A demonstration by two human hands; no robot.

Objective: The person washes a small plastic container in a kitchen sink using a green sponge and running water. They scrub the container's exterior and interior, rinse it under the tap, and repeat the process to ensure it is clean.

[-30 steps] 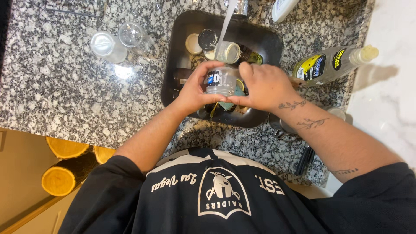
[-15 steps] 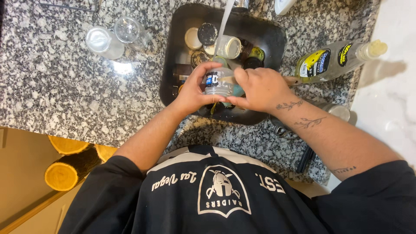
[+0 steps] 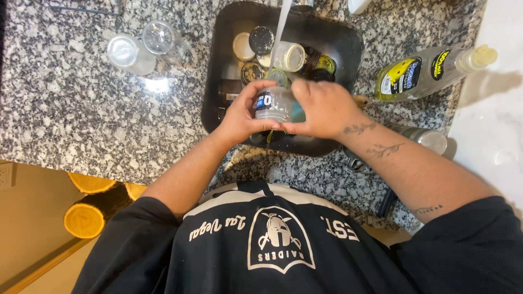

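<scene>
Over the dark sink (image 3: 215, 65) my left hand (image 3: 239, 117) grips a small clear plastic cup (image 3: 272, 103) with a blue label. My right hand (image 3: 321, 109) covers the cup's other side, fingers closed over something green that is mostly hidden. A stream of water (image 3: 283, 24) runs from the tap into the sink just beyond the cup. Several jars and lids (image 3: 289, 54) lie in the basin under the stream.
Two clear upturned glasses (image 3: 141, 46) stand on the speckled granite counter (image 3: 81, 109) to the left. A yellow dish-soap bottle (image 3: 430, 71) lies at the right, with a metal cup (image 3: 427, 139) near my right forearm. Orange round shapes (image 3: 84, 218) show below the counter edge.
Both hands with the cup have shifted slightly along the sink's front; the right hand has slid further over the cup. Water keeps running.
</scene>
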